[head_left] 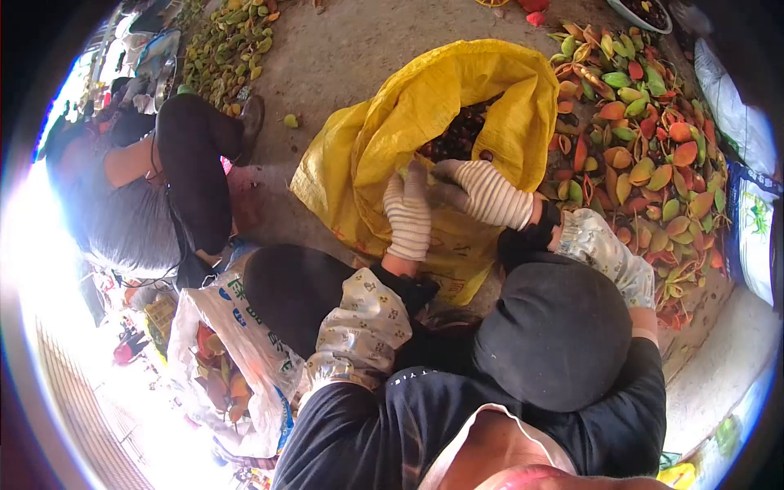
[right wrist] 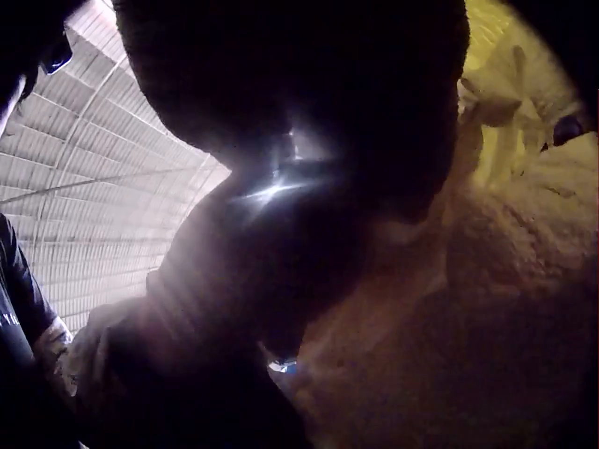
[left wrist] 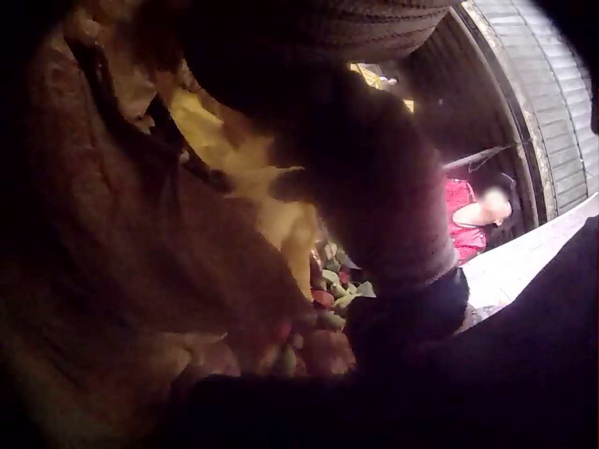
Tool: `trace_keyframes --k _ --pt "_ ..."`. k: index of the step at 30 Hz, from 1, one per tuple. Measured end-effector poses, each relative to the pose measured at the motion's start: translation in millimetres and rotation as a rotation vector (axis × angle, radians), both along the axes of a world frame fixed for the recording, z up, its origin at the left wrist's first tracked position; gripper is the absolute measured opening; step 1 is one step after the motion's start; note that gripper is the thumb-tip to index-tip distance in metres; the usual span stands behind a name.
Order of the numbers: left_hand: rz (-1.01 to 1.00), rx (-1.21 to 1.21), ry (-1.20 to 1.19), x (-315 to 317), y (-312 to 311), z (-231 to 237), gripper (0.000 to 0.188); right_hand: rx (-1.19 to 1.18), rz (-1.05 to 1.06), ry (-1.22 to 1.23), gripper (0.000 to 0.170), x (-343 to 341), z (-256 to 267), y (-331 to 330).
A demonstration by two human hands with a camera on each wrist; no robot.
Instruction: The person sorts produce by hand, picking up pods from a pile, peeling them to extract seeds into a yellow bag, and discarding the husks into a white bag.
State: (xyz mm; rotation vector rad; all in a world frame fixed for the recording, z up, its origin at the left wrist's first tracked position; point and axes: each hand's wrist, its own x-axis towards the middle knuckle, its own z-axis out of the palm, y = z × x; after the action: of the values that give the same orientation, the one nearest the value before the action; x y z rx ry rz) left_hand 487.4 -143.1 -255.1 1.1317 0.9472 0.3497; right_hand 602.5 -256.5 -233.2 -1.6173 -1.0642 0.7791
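A large yellow woven sack (head_left: 351, 155) lies with its mouth spread, dark round nuts (head_left: 457, 135) inside it. Both hands wear striped gloves with grey fingers and meet at the near side of that mouth. The left hand (head_left: 407, 212) has its fingers pointing up; the right hand (head_left: 486, 189) reaches across from the right, its fingertips close to the left's. Whether something small is between them cannot be made out. In the left wrist view a dark glove (left wrist: 374, 178) fills the middle beside yellow sacking; the right wrist view shows a glove (right wrist: 309, 140) in deep shadow.
Red and green split husks (head_left: 653, 163) are heaped right of the sack. More green pods (head_left: 224, 53) lie at the upper left. A person (head_left: 196, 163) sits at the left, near a white bag of husks (head_left: 237, 351). A bowl (head_left: 645, 12) stands at the top right.
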Motion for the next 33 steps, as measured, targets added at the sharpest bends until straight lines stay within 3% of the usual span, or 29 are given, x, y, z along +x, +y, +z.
trace_keyframes --k 6,10,13,14,15,17,18,21,22,25,27,30,32,33 --pt "-0.058 0.146 -0.079 8 -3 4 0.03 -0.093 0.104 -0.296 0.033 5 -16 4" --pt "-0.177 0.143 -0.026 12 -2 14 0.027 0.002 0.048 -0.727 0.027 0 -27 0" --pt "-0.174 0.132 -0.059 15 -6 13 0.025 -0.127 -0.01 -0.392 0.028 2 -31 6" --pt "-0.166 0.145 -0.05 13 -7 9 0.025 -0.017 -0.101 -0.314 0.027 4 -30 4" --pt "-0.156 0.16 -0.038 10 -7 5 0.025 -0.056 -0.103 -0.233 0.027 6 -34 4" --pt "-0.225 0.276 -0.032 8 -3 -2 0.023 -0.129 -0.106 -0.063 0.026 8 -50 4" --pt "-0.264 0.332 -0.029 7 -1 -5 0.023 -0.029 -0.133 -0.116 0.022 8 -61 3" --pt "-0.292 0.212 -0.017 4 -1 -9 0.022 0.031 -0.239 0.156 0.022 4 -115 15" --pt "-0.245 0.1 -0.054 6 -1 -9 0.022 -0.162 -0.145 0.199 0.024 12 -80 9" --pt "-0.106 -0.149 -0.12 11 1 -11 0.024 -0.185 -0.117 0.306 0.026 19 -80 11" --pt "-0.04 -0.203 -0.109 8 5 -20 0.026 -0.234 -0.112 0.205 0.029 18 -94 16" --pt "-0.026 -0.088 0.029 -6 12 -42 0.024 -0.245 -0.137 0.092 0.028 9 -94 18" --pt "0.144 -0.25 0.06 -6 16 -58 0.027 -0.246 -0.141 0.054 0.028 4 -97 17" --pt "-0.038 -0.02 0.191 -6 21 -59 0.027 -0.175 -0.183 0.01 0.028 3 -90 15"
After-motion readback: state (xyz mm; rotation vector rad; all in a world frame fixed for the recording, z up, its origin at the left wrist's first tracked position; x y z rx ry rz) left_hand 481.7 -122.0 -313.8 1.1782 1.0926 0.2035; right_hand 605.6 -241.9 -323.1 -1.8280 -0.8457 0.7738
